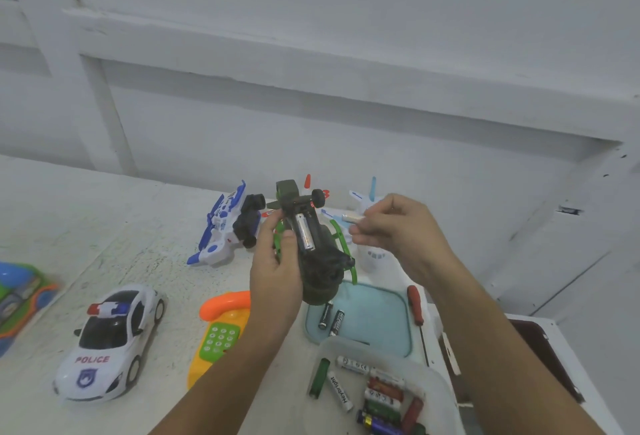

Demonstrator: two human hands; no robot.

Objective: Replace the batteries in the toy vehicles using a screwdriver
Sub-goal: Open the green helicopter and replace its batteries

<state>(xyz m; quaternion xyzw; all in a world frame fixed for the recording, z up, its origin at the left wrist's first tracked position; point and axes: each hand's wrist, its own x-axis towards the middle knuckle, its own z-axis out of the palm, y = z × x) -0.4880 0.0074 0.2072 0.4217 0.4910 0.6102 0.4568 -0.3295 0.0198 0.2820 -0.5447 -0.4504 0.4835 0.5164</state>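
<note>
My left hand [275,273] holds a dark green toy helicopter [313,244] upside down above the table. Its battery bay is uncovered, and one silver battery [305,232] lies inside. My right hand [391,227] pinches a white battery [352,218] just to the right of the helicopter, apart from it. A red-handled screwdriver [415,305] lies along the right rim of a teal tray [381,317]. Two black batteries [331,317] rest in that tray under the helicopter.
A clear tub [433,382] of several mixed batteries stands at front right. A police car [110,337], an orange toy phone [221,327], a blue-white toy jet [225,227] and a white toy plane [374,254] sit on the white table. A colourful toy [20,299] lies at the left edge.
</note>
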